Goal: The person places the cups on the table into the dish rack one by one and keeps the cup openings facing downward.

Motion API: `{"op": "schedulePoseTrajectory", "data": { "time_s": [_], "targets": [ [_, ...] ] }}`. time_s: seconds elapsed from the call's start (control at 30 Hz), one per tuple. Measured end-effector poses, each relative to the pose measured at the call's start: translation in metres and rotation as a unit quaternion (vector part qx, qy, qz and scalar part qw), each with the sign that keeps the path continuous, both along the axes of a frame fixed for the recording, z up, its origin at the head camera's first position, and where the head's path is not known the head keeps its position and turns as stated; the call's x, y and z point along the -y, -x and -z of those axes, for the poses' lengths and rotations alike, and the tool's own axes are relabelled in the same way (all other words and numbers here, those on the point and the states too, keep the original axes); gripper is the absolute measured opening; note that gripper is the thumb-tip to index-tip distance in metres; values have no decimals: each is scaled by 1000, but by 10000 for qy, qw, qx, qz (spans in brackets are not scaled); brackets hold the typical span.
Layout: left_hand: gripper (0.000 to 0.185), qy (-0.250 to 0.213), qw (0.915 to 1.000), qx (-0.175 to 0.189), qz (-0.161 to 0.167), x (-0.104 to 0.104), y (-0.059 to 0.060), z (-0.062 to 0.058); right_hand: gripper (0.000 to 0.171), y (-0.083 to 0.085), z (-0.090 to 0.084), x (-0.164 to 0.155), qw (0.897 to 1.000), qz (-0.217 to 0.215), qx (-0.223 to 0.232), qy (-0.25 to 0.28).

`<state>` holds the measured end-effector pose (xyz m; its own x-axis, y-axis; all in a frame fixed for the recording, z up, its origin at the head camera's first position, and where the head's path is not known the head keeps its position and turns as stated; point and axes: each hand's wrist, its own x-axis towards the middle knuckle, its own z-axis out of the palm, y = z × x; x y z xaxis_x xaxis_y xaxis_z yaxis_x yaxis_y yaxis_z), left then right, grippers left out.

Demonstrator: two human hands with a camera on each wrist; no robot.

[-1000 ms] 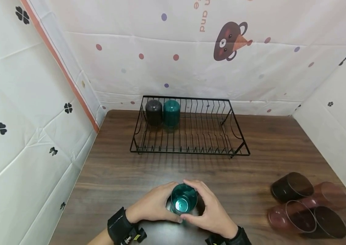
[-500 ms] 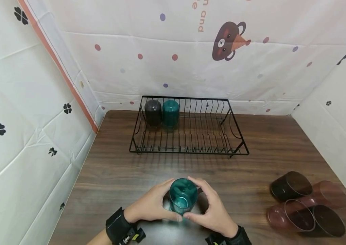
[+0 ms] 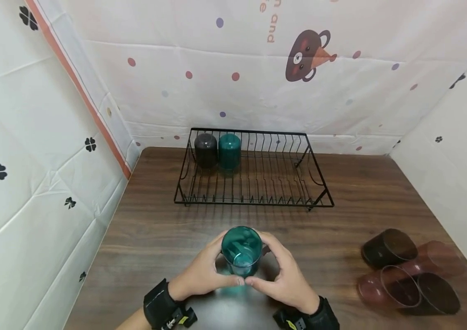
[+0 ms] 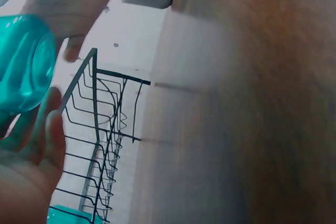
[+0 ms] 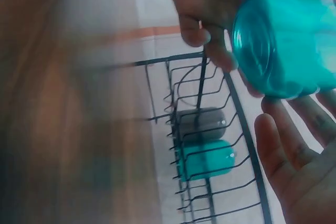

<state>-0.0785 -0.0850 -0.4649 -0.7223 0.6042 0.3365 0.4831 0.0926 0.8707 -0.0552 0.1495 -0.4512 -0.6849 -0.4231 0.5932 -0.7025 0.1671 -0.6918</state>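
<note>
- left hand (image 3: 200,275) and right hand (image 3: 285,279) cup a teal plastic tumbler (image 3: 241,250) from both sides, fingers curled round its wall, thumbs nearly meeting on the near side
- tumbler is translucent, smooth, cylindrical; it sits between the palms above the near middle of the table, open mouth facing up toward the head camera; whether it touches the table cannot be told
- black wrist straps (image 3: 161,307) on both forearms, matte, with a small yellow tag on the left one
- right wrist view: the same tumbler (image 5: 286,40) glossy, round base toward the lens, fingers (image 5: 210,30) of the other hand behind it
- left wrist view: tumbler (image 4: 23,61) at the left edge, much of the frame motion-blurred
- table (image 3: 155,229) is dark brown wood-grain laminate, flat, slightly shiny
- near right on the table: a cluster of tinted tumblers (image 3: 411,279) lying on their sides, touching one another, smoky brown and reddish translucent plastic
- farther back, centre: black wire dish rack (image 3: 254,201), thin metal rods, rectangular, low rim, raised loop ends
- in the rack's back left corner: a dark grey cup (image 3: 205,149) and a teal cup (image 3: 229,150) upside down, side by side, just touching
- beyond: white sheet backdrop (image 3: 258,91), creased, with coloured dots, a bear print, black clovers on the side panels and an orange stripe at left
</note>
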Motion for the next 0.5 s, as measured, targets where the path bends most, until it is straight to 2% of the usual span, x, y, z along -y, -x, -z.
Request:
{"op": "schedulePoseTrajectory", "data": {
  "time_s": [0.1,0.3,0.5],
  "targets": [
    [89,-342,9991,-190,-188,0,0,1,80,3,-6,2,9998,97,-125,-86],
    [82,-947,9900,-937,-466,0,3,1,80,9,-17,5,9996,197,-121,-139],
    [85,-959,9864,-1197,-586,2,4,0,81,12,-18,9,9996,123,-246,-72]
  ]
}}
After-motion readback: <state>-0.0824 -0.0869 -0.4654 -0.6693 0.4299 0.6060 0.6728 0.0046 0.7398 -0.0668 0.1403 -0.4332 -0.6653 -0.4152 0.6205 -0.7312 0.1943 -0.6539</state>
